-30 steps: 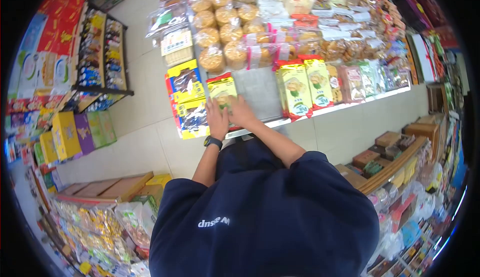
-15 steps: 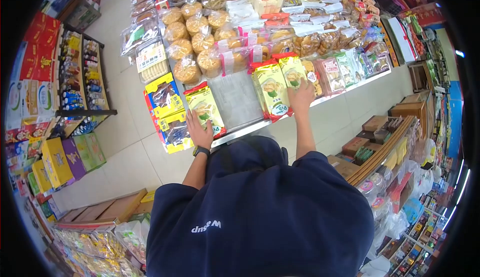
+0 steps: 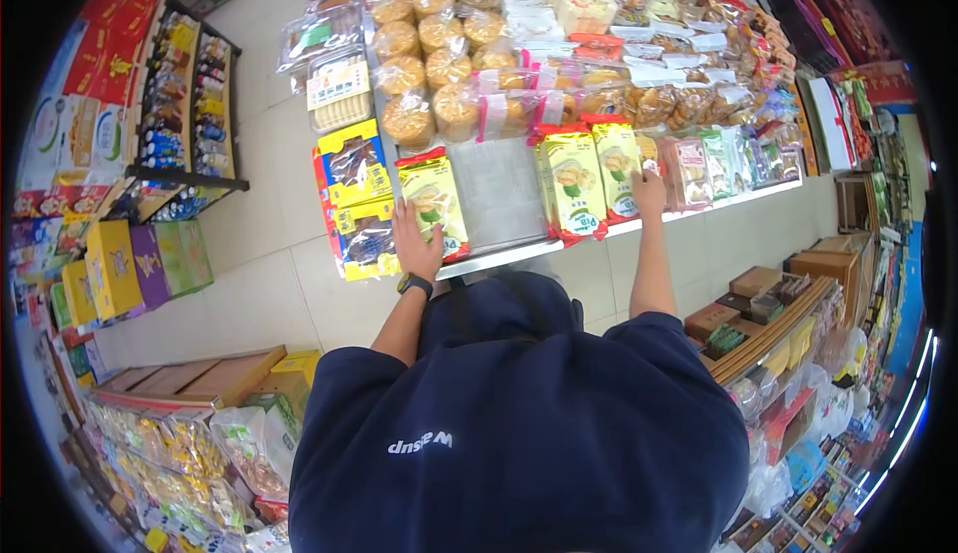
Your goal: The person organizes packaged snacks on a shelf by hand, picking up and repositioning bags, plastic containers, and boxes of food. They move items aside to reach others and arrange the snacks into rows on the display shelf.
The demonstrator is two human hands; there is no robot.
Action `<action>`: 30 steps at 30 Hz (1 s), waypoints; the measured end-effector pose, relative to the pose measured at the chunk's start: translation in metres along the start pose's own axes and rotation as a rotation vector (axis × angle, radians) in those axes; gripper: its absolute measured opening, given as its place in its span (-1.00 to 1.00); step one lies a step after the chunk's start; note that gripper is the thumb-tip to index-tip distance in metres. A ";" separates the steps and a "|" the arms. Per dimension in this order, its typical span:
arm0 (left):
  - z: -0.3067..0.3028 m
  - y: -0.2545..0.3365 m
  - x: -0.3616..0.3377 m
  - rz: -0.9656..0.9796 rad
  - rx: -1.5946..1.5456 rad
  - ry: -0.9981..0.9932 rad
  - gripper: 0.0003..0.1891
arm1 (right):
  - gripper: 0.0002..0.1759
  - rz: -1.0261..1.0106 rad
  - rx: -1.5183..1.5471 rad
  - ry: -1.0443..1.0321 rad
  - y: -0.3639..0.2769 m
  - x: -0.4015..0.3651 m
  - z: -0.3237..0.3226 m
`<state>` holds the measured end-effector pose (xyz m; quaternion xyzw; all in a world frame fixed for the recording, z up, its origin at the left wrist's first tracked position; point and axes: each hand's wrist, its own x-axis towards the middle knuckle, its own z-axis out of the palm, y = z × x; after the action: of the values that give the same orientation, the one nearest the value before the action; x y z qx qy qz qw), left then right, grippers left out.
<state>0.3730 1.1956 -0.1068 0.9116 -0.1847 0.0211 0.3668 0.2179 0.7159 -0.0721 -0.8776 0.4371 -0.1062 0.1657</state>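
Observation:
My left hand [image 3: 417, 244] lies with fingers extended and thumb apart along the left edge and lower part of a yellow-green snack packet [image 3: 433, 199] with red ends. This packet stands at the front left of the display table. Across a bare metal strip [image 3: 499, 199], two more packets of the same kind, a left one [image 3: 574, 184] and a right one [image 3: 617, 166], stand side by side. My right hand [image 3: 650, 194] touches the right edge of the right packet, fingers pointing away and not wrapped round it. A bag of round biscuits [image 3: 649, 154] is partly hidden behind that hand.
Yellow-and-blue packs [image 3: 361, 199] sit left of my left hand. Round cakes [image 3: 404, 76] in clear bags stand behind. Small wrapped packs [image 3: 689, 169] line the front right. The table's metal front edge [image 3: 509, 257] is close to my body. A shelf rack [image 3: 185, 104] stands left.
My right hand has slid off the front of the right packet to its right edge. My left hand stays at its packet. The whole view has shifted right and slightly down.

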 end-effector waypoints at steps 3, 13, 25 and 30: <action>0.001 -0.002 -0.001 -0.016 -0.009 -0.003 -0.23 | -0.64 -0.061 0.026 0.025 0.004 -0.001 -0.012; -0.001 -0.001 -0.003 -0.062 -0.056 -0.010 -0.15 | -0.66 0.019 0.326 0.161 -0.093 -0.057 -0.112; -0.018 -0.006 0.003 -0.198 -0.572 -0.048 -0.41 | -0.70 -0.117 0.647 -0.406 -0.243 -0.180 0.073; -0.028 -0.007 0.010 -0.348 -0.788 -0.103 -0.38 | -0.70 -0.129 0.662 -0.478 -0.268 -0.191 0.095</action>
<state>0.3875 1.2156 -0.0890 0.7192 -0.0403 -0.1586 0.6753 0.3322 1.0388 -0.0645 -0.8024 0.2725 -0.0446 0.5290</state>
